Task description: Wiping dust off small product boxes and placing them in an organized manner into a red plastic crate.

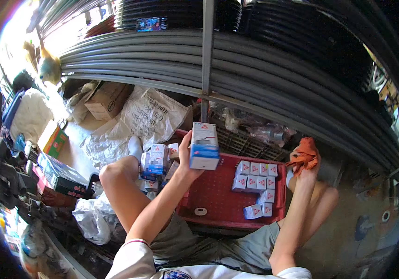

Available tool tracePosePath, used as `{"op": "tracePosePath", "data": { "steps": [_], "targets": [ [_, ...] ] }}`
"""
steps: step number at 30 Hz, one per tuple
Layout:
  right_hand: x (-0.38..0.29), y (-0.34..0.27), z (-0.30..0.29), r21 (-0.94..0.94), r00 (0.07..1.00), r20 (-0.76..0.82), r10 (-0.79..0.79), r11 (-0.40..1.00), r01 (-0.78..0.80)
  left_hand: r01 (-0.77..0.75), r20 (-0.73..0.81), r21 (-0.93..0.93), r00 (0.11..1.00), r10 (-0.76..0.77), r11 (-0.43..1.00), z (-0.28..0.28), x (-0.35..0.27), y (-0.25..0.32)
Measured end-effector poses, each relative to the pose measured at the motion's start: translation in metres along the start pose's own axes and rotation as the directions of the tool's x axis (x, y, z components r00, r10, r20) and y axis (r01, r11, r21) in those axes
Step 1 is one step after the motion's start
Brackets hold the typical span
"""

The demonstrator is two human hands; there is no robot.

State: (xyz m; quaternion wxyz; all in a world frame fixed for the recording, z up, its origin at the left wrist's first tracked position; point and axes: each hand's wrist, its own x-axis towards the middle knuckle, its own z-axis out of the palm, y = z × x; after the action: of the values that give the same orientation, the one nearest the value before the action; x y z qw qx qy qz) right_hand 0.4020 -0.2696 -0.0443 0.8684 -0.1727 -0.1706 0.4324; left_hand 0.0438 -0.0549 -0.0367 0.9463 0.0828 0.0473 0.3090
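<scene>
My left hand (186,157) grips a blue and white cardboard box (204,144) that bears a picture of a valve. It is raised above the left side of a red plastic crate (213,205). Out to the right, my right hand (305,164) is closed around a crumpled orange cloth (304,155), beyond the crate's right edge. Several small white and blue boxes (255,181) stand grouped along the crate's right side. More such boxes (157,158) are piled on the left, between my knee and the crate. A small white oval object (200,211) lies on the crate's floor.
A metal rack (207,52) stacked with long grey pipes (133,52) spans the far side. Beneath it are a black plastic crate (248,143), a printed white sack (147,111) and a cardboard carton (108,101). A plastic bag (93,218) and larger boxes (61,178) sit at left.
</scene>
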Motion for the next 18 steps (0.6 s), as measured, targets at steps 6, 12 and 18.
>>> {"op": "tracePosePath", "data": {
  "steps": [6,12,18],
  "targets": [
    [-0.012,0.059,0.152,-0.390,0.977,-0.211,0.027,0.914,-0.110,0.063,0.008,0.099,0.998,-0.064,0.993,0.041,-0.018,0.007],
    [-0.001,0.143,0.239,-0.893,0.938,0.346,-0.002,0.306,0.330,0.056,-0.084,0.286,0.996,-0.034,0.957,0.041,-0.024,0.009],
    [-0.028,0.184,0.222,-0.671,0.688,0.668,0.284,-0.170,0.721,0.017,-0.078,0.245,0.997,0.002,0.969,0.040,-0.018,-0.006]
  ]
}}
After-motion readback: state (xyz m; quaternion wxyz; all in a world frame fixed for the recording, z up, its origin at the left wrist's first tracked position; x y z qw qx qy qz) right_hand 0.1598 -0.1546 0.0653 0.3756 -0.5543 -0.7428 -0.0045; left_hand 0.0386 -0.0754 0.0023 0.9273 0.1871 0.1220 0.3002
